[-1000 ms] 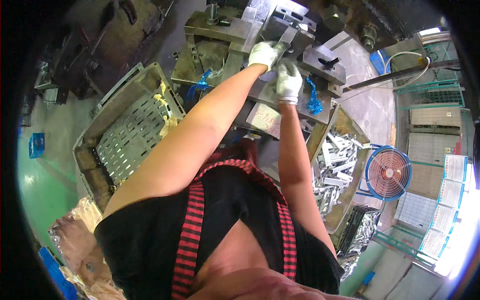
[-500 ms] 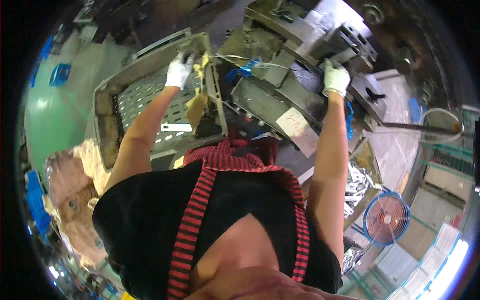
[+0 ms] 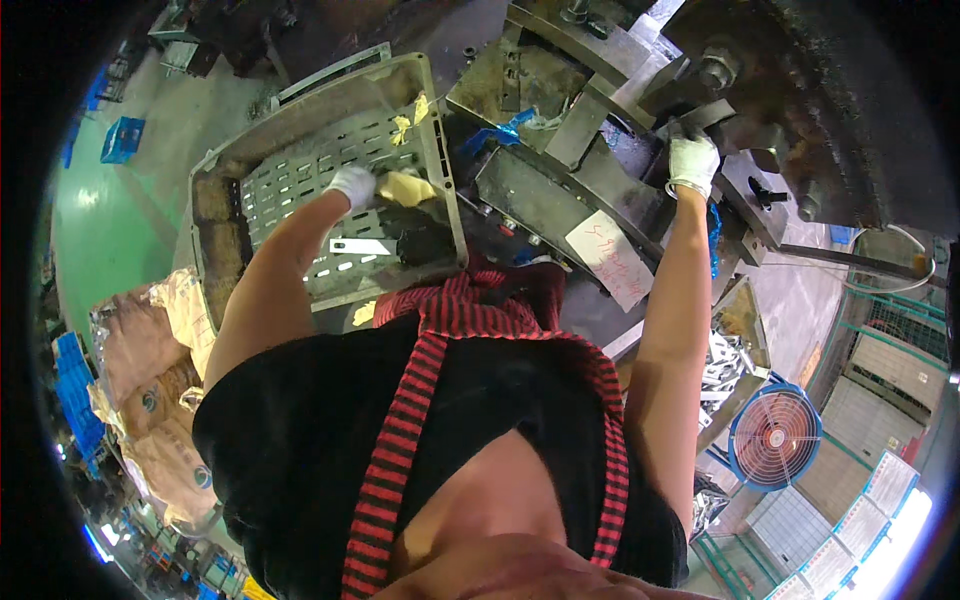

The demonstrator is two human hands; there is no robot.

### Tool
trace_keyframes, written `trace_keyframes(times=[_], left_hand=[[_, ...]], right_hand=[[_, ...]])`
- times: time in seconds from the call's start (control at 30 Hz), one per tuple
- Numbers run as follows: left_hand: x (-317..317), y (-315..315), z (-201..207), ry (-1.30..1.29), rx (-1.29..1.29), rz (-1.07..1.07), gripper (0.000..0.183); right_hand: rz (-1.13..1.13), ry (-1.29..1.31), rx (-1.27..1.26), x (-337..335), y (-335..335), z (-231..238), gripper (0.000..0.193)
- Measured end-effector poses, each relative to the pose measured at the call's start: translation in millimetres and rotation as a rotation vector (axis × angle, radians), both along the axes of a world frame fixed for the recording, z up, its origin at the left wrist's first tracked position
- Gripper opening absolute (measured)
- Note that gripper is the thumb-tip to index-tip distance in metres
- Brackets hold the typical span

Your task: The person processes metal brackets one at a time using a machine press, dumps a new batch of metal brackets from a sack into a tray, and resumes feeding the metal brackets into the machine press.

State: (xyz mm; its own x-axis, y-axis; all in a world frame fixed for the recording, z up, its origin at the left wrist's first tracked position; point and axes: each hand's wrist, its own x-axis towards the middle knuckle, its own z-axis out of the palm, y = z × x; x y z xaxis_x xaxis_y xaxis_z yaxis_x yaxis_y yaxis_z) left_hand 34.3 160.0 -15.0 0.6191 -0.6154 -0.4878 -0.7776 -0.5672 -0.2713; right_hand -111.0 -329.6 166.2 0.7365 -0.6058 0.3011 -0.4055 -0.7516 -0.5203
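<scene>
My left hand [image 3: 353, 187], in a white glove, is low inside a worn grey plastic crate [image 3: 445, 190]. It is beside a crumpled scrap of yellowish paper [image 3: 405, 189]; its fingertips are blurred, so any grip is unclear. Nearer me, a flat pale metal strip [image 3: 362, 246] with a hole at one end lies on the crate's slotted floor. My right hand [image 3: 692, 162], also gloved, reaches into the metal tooling of a machine, against a dark steel block [image 3: 706, 116]. Its fingertips are dark and partly hidden, and I cannot see whether they hold anything.
A card with red handwriting [image 3: 608, 258] lies on the steel bench, near blue plastic scraps [image 3: 497, 133]. By my right arm stand a bin of metal parts [image 3: 722, 372] and a blue-rimmed fan [image 3: 775, 438]. A paper-lined box [image 3: 150, 385] is at left.
My left hand has come back toward me inside the crate, and the paper scrap there lies differently. My right hand stays at the tooling. The whole view has shifted slightly.
</scene>
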Motion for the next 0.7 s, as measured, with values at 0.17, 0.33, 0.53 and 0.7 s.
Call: trace_keyframes(times=[0.17,0.33,0.53,0.7], left_hand=[[-4,17,30,0.62,-0.501,1.077,0.02],[-24,53,50,1.458,-1.234,1.459,0.022],[-50,5,107,1.405,-1.357,1.386,0.024],[-47,117,13,0.566,-0.338,0.832,0.041]], right_hand=[[-0.014,0.005,-0.102,-13,-2,-7,0.029],[-0.192,-0.122,0.208,-9,2,-12,0.032],[-0.188,-0.364,0.775,-15,-52,-55,0.016],[-0.19,-0.014,0.361,3,24,6,0.034]])
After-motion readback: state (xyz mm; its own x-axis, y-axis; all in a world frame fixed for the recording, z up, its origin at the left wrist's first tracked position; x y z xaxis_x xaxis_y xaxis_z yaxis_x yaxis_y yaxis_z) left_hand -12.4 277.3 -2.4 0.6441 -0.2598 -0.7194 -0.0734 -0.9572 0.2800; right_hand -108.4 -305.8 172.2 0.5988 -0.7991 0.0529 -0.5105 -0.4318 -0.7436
